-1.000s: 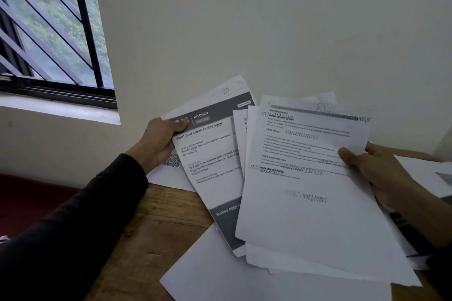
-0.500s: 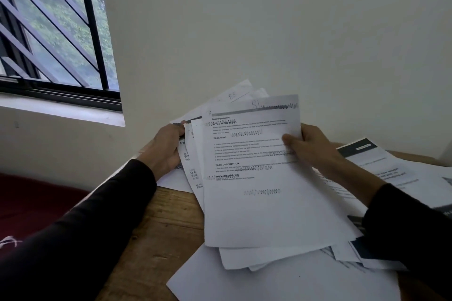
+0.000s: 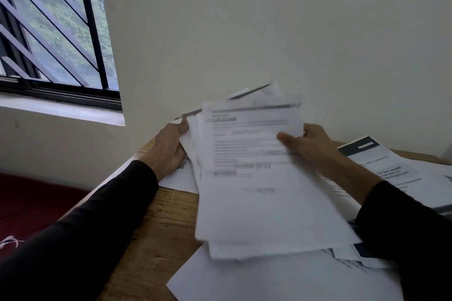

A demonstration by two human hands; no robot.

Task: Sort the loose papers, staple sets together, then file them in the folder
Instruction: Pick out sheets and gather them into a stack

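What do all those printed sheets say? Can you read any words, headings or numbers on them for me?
None can be read.
Top sheet of the stack held in both hands: lines of print and headings, smeared by motion blur.
Sheets behind it: only dark header bars show.
Sheet with the dark header lying on the table at right: bold lines, too small and blurred to read.
Sheet under the left hand: a speckled patch, unreadable.

No readable text: print on the held papers point(image 3: 256, 178) is motion-blurred, print on the right-hand sheet point(image 3: 391, 171) too small.
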